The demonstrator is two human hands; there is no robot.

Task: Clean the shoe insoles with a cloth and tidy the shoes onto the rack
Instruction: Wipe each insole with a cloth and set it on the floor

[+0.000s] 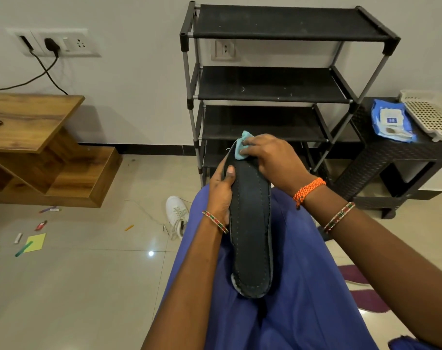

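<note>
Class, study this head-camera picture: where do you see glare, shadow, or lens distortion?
Head view: a bright spot of glare sits on the glossy floor tile; the shoe rack casts a soft shadow on the wall to its right; wide-angle distortion makes the rack's posts splay outward towards the top and tilts the wall sockets; the insole looks sharp.

Left hand [221,190] grips; right hand [270,157] presses, fingers curled.
</note>
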